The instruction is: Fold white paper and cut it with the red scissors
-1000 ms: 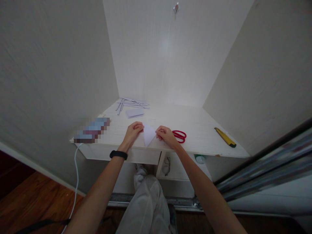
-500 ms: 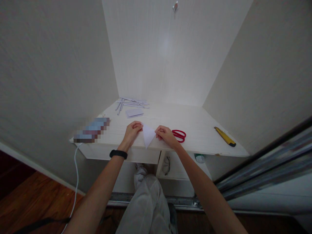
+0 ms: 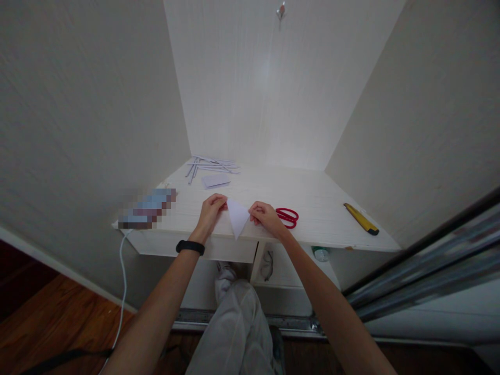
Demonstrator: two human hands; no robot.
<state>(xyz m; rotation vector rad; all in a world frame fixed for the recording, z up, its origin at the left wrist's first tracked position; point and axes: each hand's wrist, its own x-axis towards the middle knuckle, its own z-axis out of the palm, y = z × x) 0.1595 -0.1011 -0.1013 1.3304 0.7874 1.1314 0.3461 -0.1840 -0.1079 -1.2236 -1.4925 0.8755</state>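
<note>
A white paper folded into a downward-pointing triangle [image 3: 237, 217] lies at the front edge of the white desk [image 3: 320, 208]. My left hand [image 3: 211, 212] pinches its upper left corner, fingers curled. My right hand [image 3: 265, 216] pinches its right corner. The paper's tip hangs slightly past the desk edge. A black band sits on my left wrist.
Red-handled scissors [image 3: 288, 216] lie just right of my right hand. A yellow utility knife [image 3: 360, 219] rests near the right wall. Paper strips [image 3: 213, 165] and a folded paper [image 3: 215, 180] sit at the back left. A blurred flat object [image 3: 147, 208] lies at the left edge, a white cable [image 3: 122, 281] hanging below.
Both hands stay on the triangle's corners; the paper and hands have shifted only very slightly. Nothing else moved.
</note>
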